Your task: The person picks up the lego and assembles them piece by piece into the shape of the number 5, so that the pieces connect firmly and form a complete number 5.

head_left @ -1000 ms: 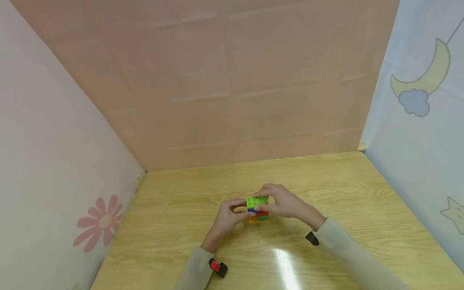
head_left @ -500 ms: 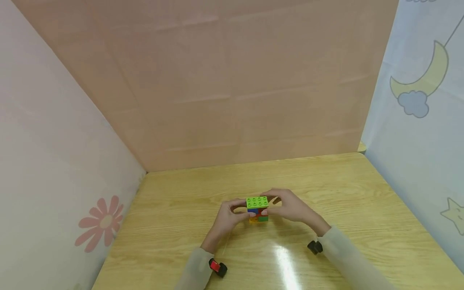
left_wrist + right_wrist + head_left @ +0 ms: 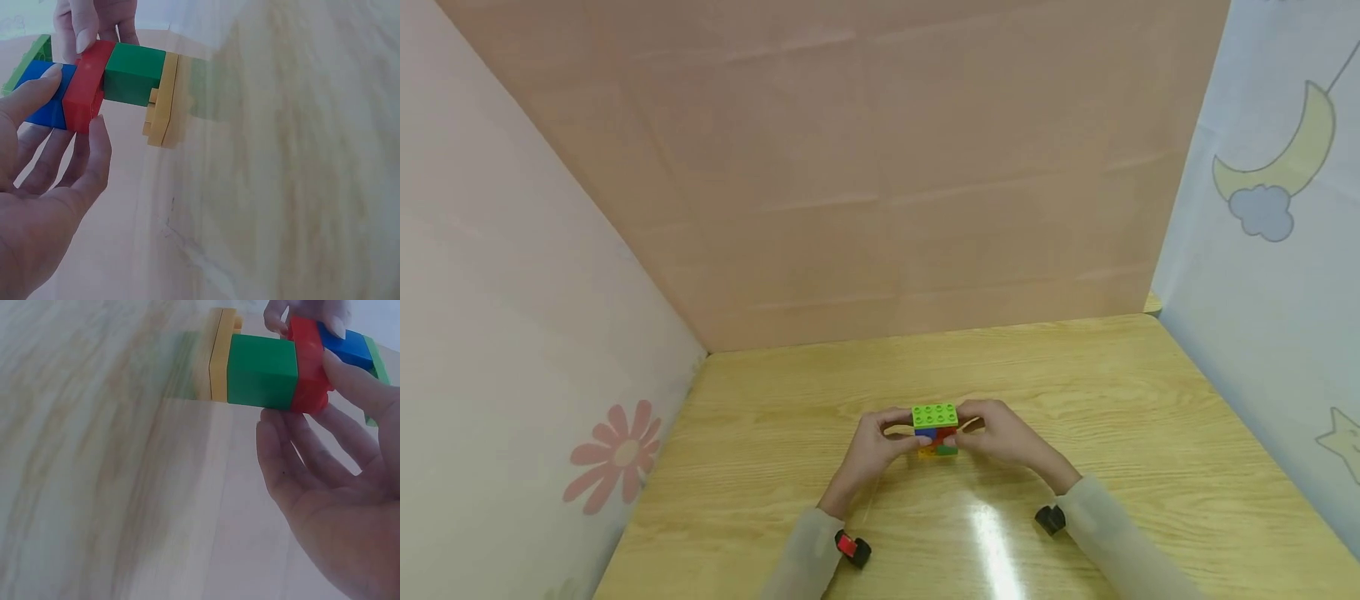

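Note:
A small stack of toy building bricks stands on the table, between both hands. Its top is a lime green brick [image 3: 935, 415] with studs, seen whole in the head view. Below come a blue brick [image 3: 47, 114], a red brick [image 3: 87, 78], a green brick [image 3: 134, 72] and a yellow-orange brick [image 3: 165, 100] at the bottom. The left hand [image 3: 871, 450] grips the stack from the left, thumb on the blue brick and fingers behind. From the right, the right hand [image 3: 1003, 437] holds it, thumb [image 3: 340, 369] on the red brick and fingers curled around the far side.
The wooden table [image 3: 775, 483] meets a tan backdrop [image 3: 880, 208] at the back. A wall with a flower print [image 3: 625, 454] rises on the left, another with a moon and star on the right. Black straps with small devices [image 3: 853, 550] sit at the wrists.
The right hand has come down from over the lime green brick to the stack's right side and gripped it there. The left hand has kept its hold, nearly still.

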A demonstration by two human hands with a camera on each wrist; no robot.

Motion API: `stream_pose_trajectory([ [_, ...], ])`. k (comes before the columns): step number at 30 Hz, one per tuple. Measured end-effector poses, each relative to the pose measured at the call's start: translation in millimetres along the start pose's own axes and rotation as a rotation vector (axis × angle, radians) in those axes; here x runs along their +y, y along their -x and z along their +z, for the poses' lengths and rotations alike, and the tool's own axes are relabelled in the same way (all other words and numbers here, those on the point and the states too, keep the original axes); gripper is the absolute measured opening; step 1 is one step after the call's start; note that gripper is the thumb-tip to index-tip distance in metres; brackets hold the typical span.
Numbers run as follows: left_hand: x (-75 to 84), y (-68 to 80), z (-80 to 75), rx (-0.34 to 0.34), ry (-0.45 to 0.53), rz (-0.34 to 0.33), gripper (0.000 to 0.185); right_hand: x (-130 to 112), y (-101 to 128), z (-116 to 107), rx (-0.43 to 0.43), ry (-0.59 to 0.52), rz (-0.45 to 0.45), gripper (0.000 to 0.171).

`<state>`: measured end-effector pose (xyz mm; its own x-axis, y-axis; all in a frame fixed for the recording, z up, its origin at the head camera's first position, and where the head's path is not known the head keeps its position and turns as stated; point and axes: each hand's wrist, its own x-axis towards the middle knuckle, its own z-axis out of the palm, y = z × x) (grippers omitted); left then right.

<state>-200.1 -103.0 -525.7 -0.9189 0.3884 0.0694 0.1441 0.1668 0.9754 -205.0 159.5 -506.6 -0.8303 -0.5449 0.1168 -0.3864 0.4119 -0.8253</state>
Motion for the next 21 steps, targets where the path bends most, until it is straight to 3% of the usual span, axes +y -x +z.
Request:
stream_pose_trajectory([
  [6, 1.4, 0.7, -0.6, 0.008, -0.044, 0.001, 0.033, -2.9, 0.2, -0.1, 0.001, -0.023, 0.034, 0.022],
  [14, 8.0, 0.9, -2.3, 0.021, -0.180, 0.016, 0.032, -6.9, -0.5, -0.6, -0.011, -0.030, 0.081, 0.020],
  [21, 7.9, 0.6, -1.5, 0.029, -0.211, 0.049, 0.034, -9.0, 2.4, 2.9, 0.022, -0.059, 0.137, 0.019],
])
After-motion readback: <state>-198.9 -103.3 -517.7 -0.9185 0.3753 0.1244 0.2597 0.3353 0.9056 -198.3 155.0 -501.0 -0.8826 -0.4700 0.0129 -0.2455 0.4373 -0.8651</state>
